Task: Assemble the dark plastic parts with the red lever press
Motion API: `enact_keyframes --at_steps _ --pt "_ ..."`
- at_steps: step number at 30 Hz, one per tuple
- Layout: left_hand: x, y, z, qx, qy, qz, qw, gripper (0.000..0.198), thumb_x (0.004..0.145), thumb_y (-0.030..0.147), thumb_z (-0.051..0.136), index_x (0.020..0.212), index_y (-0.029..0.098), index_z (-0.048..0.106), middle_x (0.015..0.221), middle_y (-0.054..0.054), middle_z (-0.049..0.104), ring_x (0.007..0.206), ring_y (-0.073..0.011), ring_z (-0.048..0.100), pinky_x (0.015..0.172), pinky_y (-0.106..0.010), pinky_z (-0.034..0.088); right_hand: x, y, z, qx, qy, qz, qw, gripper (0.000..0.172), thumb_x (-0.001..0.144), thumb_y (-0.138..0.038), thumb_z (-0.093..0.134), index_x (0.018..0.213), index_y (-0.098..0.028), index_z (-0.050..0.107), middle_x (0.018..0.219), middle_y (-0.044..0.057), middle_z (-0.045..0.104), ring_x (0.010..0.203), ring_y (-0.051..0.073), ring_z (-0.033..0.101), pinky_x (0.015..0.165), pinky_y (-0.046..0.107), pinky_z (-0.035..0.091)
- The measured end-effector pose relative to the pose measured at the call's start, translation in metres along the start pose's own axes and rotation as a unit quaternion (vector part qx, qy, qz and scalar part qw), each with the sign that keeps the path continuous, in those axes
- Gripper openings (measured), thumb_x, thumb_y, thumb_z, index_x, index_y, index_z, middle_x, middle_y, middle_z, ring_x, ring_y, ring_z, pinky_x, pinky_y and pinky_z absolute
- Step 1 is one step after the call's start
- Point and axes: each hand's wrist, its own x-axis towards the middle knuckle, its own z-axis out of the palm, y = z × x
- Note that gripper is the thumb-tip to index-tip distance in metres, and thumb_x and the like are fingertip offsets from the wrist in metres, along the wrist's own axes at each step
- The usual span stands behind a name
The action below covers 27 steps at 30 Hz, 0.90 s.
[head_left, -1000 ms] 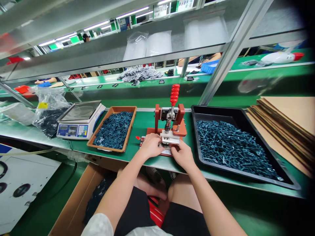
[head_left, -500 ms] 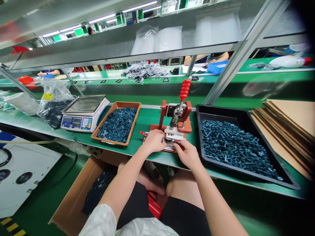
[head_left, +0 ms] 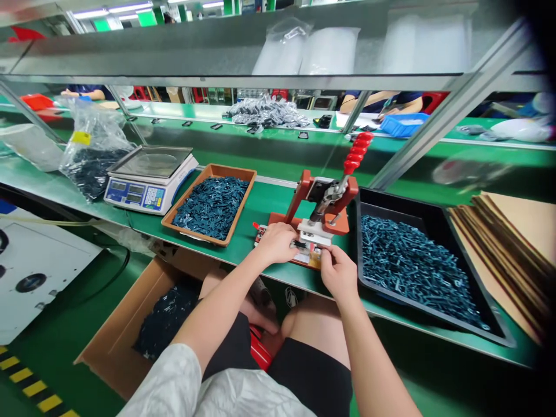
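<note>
A hand-operated toggle press (head_left: 324, 202) with a red ribbed handle (head_left: 358, 152) stands on the green bench in front of me. My left hand (head_left: 279, 242) is at the left of its lower fixture, fingers closed and fingertips by a small dark part (head_left: 299, 244) under the pale metal block (head_left: 315, 233). Whether they grip that part is hidden. On the fixture's right side, my right hand (head_left: 341, 271) is closed in a pinch; what sits between thumb and finger is too small to make out. The red handle leans up to the right, untouched by either hand.
Left of the press are a brown tray (head_left: 209, 236) of dark blue-green pieces and a weighing scale (head_left: 150, 176). On the right stand a black tray (head_left: 402, 202) of similar pieces and cardboard sheets (head_left: 512, 243). Below is a carton (head_left: 113, 324); a shelf (head_left: 174, 58) crosses above.
The camera view has shifted, so the bench things sit differently in frame. My right hand has drawn slightly away from my left, its fingers now more curled. My left hand stays at the fixture.
</note>
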Motion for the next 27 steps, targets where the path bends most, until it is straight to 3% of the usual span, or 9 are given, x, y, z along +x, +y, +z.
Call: enact_keyframes --at_steps 7,14,20,27 --pt "-0.001 0.0 0.0 -0.008 0.002 0.001 1.0 0.02 0.085 0.03 0.075 0.101 0.019 0.074 0.112 -0.006 0.069 0.113 -0.0275 0.059 0.104 -0.042 0.045 0.006 0.008 0.008 0.162 -0.057 0.113 0.979 0.038 0.079 -0.053 0.067 0.093 -0.017 0.071 0.079 0.007 0.072 0.073 0.026 0.068 0.07 0.038 0.056" --pt "-0.002 0.0 0.001 -0.018 0.013 0.005 1.0 0.018 0.084 0.029 0.075 0.098 0.019 0.074 0.109 -0.006 0.069 0.111 -0.0277 0.059 0.104 -0.043 0.045 0.016 0.008 0.018 0.072 -0.024 0.042 0.996 0.038 0.079 -0.05 0.063 0.094 -0.017 0.074 0.094 0.01 0.073 0.08 0.026 0.065 0.079 0.039 0.054" --pt "-0.002 0.0 0.001 -0.016 0.006 0.001 1.0 0.018 0.084 0.03 0.074 0.099 0.02 0.074 0.109 -0.005 0.069 0.111 -0.0273 0.058 0.104 -0.043 0.044 0.014 0.001 0.036 0.057 -0.002 0.051 0.997 0.041 0.079 -0.051 0.059 0.092 -0.017 0.076 0.095 0.013 0.074 0.086 0.031 0.066 0.08 0.042 0.054" --pt "-0.003 0.0 0.004 -0.024 0.023 0.002 0.999 0.015 0.083 0.027 0.074 0.096 0.021 0.074 0.108 -0.004 0.07 0.11 -0.0265 0.059 0.104 -0.042 0.044 0.017 0.008 0.03 0.053 -0.077 0.028 0.995 0.035 0.081 -0.047 0.061 0.095 -0.019 0.077 0.098 0.01 0.074 0.092 0.031 0.067 0.09 0.047 0.053"
